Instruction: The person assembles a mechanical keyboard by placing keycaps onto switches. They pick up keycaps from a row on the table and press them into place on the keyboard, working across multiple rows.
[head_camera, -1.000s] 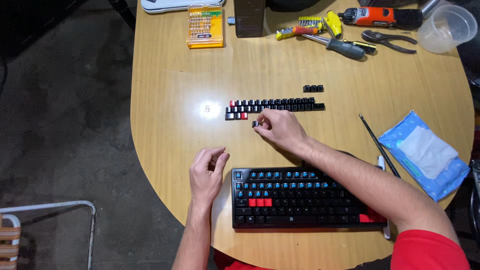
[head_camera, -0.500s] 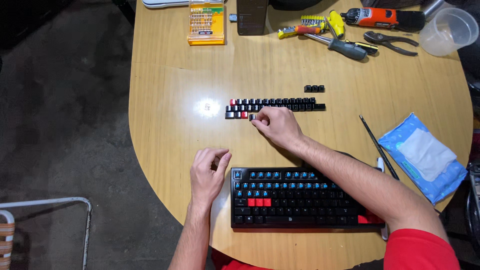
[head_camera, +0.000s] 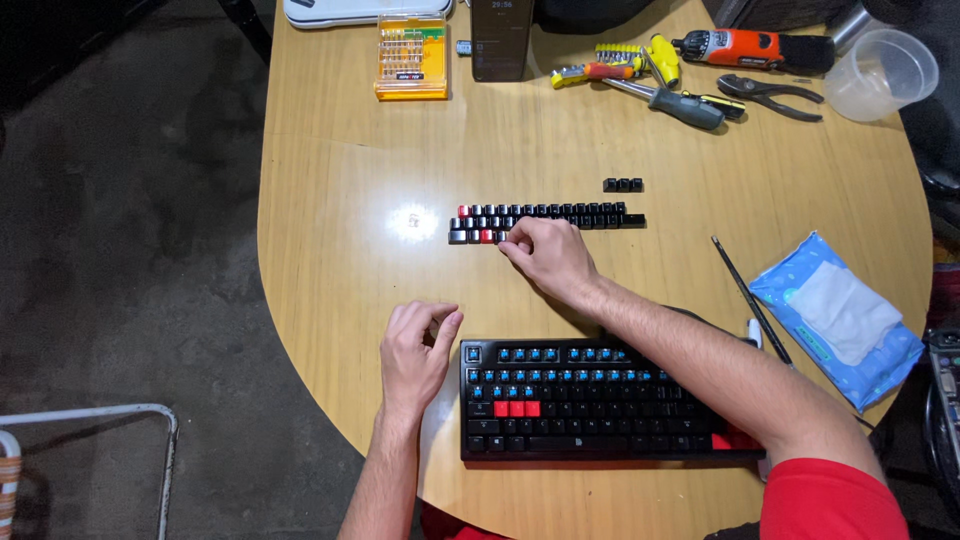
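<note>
Right hand (head_camera: 548, 258): fingertips pinched down on the lower row of loose keycaps (head_camera: 545, 218); whether a cap sits between them cannot be told.
Left hand (head_camera: 415, 350): loosely curled, fingers bent in, resting on the table (head_camera: 340, 200) just left of the keyboard (head_camera: 600, 405); holding nothing visible.
Keycaps: 2 rows laid side by side mid-table, mostly black, a few red at the left end; 3 black caps (head_camera: 623, 185) lie apart, above the right end.
Keyboard: black, at the near edge; upper rows show bare blue switches, 3 red caps sit in the lower left part.
Right side: thin black rod (head_camera: 750, 298), blue wipes pack (head_camera: 838, 318).
Far edge: orange bit case (head_camera: 411, 58), phone (head_camera: 501, 38), screwdrivers (head_camera: 665, 85), pliers (head_camera: 775, 95), clear cup (head_camera: 880, 75).
</note>
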